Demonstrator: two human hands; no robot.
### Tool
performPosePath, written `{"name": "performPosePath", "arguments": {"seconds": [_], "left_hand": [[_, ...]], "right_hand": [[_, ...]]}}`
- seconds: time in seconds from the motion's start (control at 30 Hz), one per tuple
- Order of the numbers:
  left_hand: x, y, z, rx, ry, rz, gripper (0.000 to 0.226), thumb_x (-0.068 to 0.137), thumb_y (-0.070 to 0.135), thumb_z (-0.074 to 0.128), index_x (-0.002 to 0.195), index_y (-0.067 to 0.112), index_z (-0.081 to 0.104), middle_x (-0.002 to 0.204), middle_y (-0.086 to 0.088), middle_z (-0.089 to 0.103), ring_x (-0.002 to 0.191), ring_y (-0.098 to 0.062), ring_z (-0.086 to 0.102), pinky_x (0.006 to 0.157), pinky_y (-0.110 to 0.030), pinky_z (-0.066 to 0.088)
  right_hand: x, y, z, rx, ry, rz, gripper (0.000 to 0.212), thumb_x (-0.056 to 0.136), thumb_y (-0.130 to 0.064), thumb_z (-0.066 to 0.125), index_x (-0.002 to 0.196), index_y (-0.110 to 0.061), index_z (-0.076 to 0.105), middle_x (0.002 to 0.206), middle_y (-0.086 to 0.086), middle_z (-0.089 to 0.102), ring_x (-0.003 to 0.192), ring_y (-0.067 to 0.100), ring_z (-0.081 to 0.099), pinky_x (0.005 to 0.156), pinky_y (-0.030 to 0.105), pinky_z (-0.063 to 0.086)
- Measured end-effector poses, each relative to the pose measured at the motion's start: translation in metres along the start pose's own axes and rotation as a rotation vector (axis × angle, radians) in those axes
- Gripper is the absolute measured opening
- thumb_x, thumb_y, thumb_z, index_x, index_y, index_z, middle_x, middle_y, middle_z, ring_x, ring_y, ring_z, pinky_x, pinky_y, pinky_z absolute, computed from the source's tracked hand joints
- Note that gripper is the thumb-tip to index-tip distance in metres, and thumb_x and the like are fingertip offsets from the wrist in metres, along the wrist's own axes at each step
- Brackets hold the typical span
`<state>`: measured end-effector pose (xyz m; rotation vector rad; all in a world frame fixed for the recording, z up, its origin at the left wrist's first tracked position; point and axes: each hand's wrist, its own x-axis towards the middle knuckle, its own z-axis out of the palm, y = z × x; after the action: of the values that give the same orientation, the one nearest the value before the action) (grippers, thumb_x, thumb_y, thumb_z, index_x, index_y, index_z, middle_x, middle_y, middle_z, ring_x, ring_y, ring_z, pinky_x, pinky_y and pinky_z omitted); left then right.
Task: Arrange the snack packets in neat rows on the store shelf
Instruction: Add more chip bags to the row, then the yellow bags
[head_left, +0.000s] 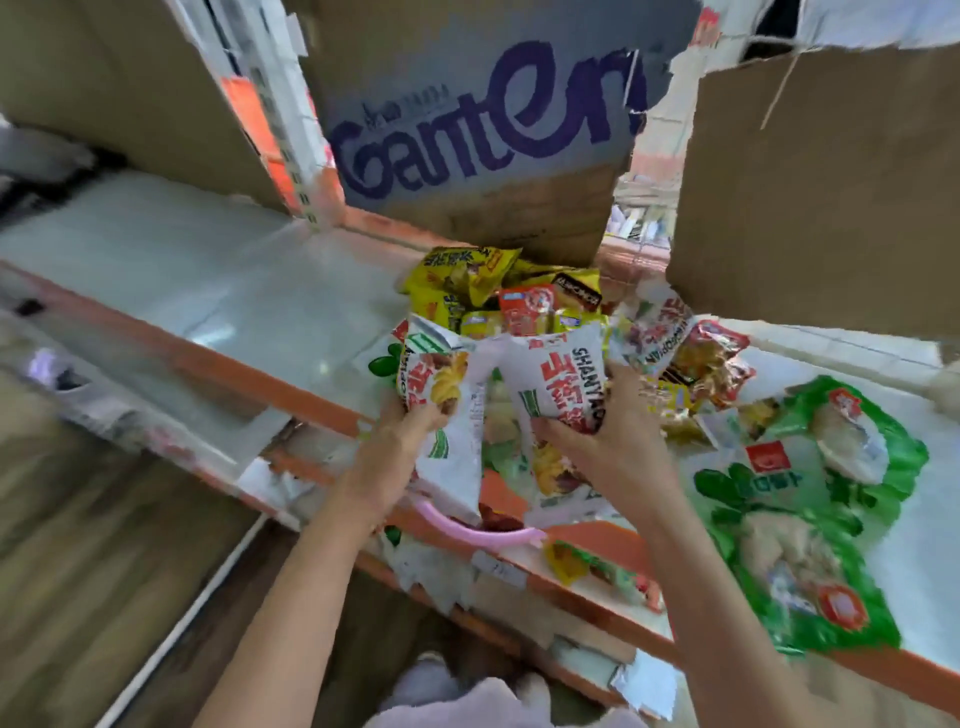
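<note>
Two white packets in hand at the shelf edge

Both hands reach up to the orange-edged shelf (311, 400), each gripping a white snack packet. The left hand (410, 421) curls its fingers round a white packet with red characters (441, 405). The right hand (608, 436) clasps a white packet printed "SHANYAO" (561, 379), thumb across its front. Just behind them on the shelf lies a heap of yellow and red packets (498, 291). Above the heap stands a cardboard box lettered "Ganten" (483, 130) in purple. Right of the heap lies a large green bag (800, 509). Forearms stretch upward, wrists bent inward.
</note>
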<state>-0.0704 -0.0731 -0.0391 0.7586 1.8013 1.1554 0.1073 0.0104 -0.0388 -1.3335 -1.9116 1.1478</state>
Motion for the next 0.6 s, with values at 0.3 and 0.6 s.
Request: {"name": "performPosePath", "arguments": {"seconds": [0.3, 0.6], "left_hand": [[-0.042, -0.054, -0.128, -0.032, 0.23, -0.118, 0.061, 0.06, 0.046, 0.07, 0.111, 0.018, 0.052, 0.103, -0.003, 0.065, 0.095, -0.018, 0.062, 0.089, -0.042, 0.05], [-0.078, -0.122, -0.285, -0.018, 0.596, -0.201, 0.063, 0.062, 0.037, 0.083, 0.101, 0.016, 0.04, 0.093, 0.0, 0.059, 0.083, -0.015, 0.063, 0.072, -0.037, 0.055]], "right_hand": [[-0.011, -0.06, 0.123, -0.165, -0.191, -0.087, 0.061, 0.067, -0.044, 0.079, 0.104, -0.024, 0.035, 0.092, -0.008, 0.053, 0.078, 0.011, 0.056, 0.062, 0.03, 0.048], [-0.04, -0.131, 0.286, -0.215, -0.392, -0.149, 0.064, 0.068, -0.043, 0.079, 0.107, -0.025, 0.031, 0.104, -0.005, 0.056, 0.092, 0.015, 0.058, 0.076, 0.042, 0.054]]}}
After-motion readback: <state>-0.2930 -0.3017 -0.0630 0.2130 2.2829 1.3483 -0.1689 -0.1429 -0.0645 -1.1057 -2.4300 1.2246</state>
